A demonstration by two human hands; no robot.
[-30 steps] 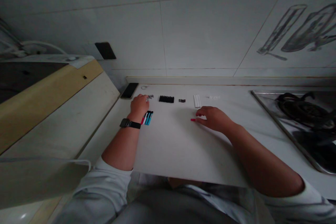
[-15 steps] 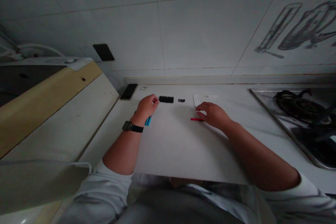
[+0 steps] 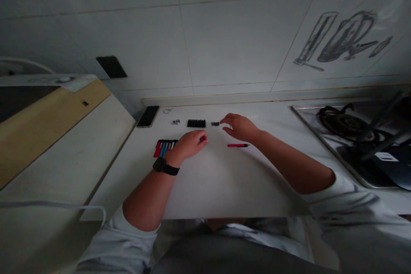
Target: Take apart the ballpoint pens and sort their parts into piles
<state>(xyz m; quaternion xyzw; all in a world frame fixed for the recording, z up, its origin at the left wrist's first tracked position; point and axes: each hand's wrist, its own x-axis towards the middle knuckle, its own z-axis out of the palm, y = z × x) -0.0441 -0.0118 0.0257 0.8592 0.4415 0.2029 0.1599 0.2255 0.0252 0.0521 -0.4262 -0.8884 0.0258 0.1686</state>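
The left hand [image 3: 191,143] rests curled and loosely closed on the white surface [image 3: 224,180], just right of the row of colored pens [image 3: 164,147]. The right hand [image 3: 239,126], fingers spread open, reaches toward the small dark piece [image 3: 215,123] at the far side, with a red pen [image 3: 237,145] lying just near of it.

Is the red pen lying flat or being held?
Lying flat: the red pen rests on the white sheet, just under the right hand, untouched.

Small dark block [image 3: 215,123] lying flat on the white counter [image 3: 224,180], just right of a ribbed black strip [image 3: 196,123], slim pink pen [image 3: 238,145] lying level nearer the edge, row of red, blue and black caps [image 3: 165,147] side by side at left
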